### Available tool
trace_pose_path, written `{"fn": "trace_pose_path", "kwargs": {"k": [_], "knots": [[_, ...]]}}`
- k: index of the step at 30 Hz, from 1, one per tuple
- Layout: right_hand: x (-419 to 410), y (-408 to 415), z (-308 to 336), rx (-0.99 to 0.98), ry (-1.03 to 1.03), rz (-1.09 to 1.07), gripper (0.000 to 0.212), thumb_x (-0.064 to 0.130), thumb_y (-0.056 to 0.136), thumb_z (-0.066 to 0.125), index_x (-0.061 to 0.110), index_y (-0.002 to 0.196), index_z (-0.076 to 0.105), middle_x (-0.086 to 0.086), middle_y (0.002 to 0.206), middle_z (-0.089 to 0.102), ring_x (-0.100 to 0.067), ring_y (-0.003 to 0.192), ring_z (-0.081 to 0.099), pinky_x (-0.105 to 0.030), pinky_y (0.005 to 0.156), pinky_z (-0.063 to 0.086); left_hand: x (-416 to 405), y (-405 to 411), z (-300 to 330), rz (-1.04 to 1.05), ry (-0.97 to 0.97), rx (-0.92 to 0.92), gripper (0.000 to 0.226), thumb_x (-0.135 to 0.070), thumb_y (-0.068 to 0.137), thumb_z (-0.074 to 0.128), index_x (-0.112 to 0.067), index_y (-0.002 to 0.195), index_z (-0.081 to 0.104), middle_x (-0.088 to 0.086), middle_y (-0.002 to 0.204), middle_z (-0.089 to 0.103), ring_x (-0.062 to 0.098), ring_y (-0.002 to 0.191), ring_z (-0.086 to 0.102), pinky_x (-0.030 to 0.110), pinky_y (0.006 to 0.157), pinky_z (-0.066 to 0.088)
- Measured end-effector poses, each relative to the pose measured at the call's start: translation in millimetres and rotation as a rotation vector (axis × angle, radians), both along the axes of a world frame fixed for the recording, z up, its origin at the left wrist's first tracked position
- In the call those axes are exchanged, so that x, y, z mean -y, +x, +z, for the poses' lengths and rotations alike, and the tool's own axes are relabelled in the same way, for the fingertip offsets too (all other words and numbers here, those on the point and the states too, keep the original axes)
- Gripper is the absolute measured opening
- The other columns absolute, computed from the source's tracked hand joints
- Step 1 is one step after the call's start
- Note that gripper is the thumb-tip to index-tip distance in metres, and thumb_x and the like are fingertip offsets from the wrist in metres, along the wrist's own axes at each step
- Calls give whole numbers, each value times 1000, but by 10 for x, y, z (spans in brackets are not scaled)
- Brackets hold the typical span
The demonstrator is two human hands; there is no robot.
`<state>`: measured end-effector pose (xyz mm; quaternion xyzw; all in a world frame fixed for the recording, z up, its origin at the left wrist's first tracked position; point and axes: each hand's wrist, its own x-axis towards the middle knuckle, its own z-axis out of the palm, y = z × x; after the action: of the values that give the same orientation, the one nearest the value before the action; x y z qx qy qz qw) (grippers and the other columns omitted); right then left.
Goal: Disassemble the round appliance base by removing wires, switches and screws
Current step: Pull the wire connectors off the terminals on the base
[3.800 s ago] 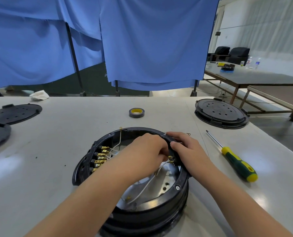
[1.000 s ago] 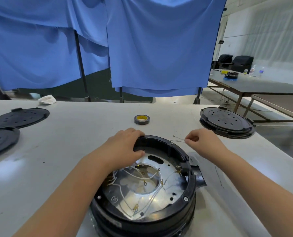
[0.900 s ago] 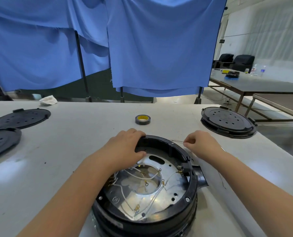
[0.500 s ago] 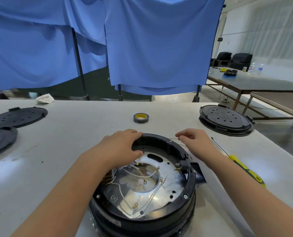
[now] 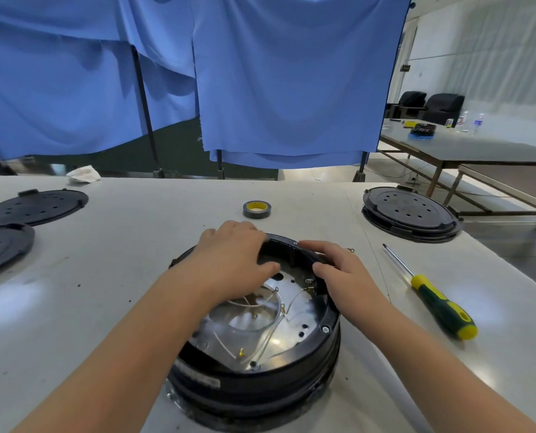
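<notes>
The round black appliance base (image 5: 291, 375) sits on the white table in front of me, its shiny metal plate (image 5: 294, 334) and thin white wires (image 5: 271, 331) exposed inside. My left hand (image 5: 233, 256) grips the far left rim, thumb inside, fingers over the outside. My right hand (image 5: 343, 270) grips the far right rim, thumb inside the ring. A small removed wire with a brass ring terminal (image 5: 351, 250) lies on the table just beyond my right hand.
A green and yellow screwdriver (image 5: 433, 300) lies to the right of the base. A roll of tape (image 5: 256, 209) sits behind it. Another black round base (image 5: 411, 214) is at the far right, and two flat black covers (image 5: 34, 206) lie at the left.
My right hand let go of a thin wire on the table and moved left onto the base's rim. The left hand stayed on the far rim; earlier, both worked at the right-side terminals.
</notes>
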<state>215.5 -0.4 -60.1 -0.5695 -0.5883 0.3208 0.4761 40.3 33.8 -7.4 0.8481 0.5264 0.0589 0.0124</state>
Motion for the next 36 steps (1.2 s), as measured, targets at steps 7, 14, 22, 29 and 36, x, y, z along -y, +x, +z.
{"fn": "trace_pose_path", "kwargs": {"k": [7,14,22,29,36], "knots": [[-16,5,-55,-50,49,-11,42,-10,86,43,15,110,65,-2,113,65,-15,108,59,-28,91,47,273,289,-63,-175,-198,246,15,-37,85,60,-25,89,68,-9,87,67,10,84,63,35,81,53],[-17,16,-58,-50,47,-7,41,-10,86,42,18,106,65,-2,111,65,-17,107,60,-35,93,49,291,341,-87,-160,-89,225,8,-26,87,59,-24,88,66,-11,75,57,14,81,59,32,79,46],[-13,14,-49,-75,46,18,47,-13,84,39,26,97,63,-2,104,67,-19,101,62,-34,87,51,275,371,-85,-161,-65,165,3,-27,88,57,-25,85,59,-10,68,49,15,77,52,35,85,44],[-15,18,-53,-81,40,18,45,-13,85,38,18,103,64,-7,110,65,-22,105,61,-40,92,50,289,395,-86,-145,-55,143,11,-23,86,56,-27,76,51,-9,65,46,15,74,49,34,83,43],[-30,27,-70,-87,27,23,47,-13,84,38,23,100,64,-8,110,65,-25,105,61,-46,94,49,328,393,-66,-186,42,99,5,-22,84,52,-25,80,52,-7,79,55,17,84,53,36,88,37]]}}
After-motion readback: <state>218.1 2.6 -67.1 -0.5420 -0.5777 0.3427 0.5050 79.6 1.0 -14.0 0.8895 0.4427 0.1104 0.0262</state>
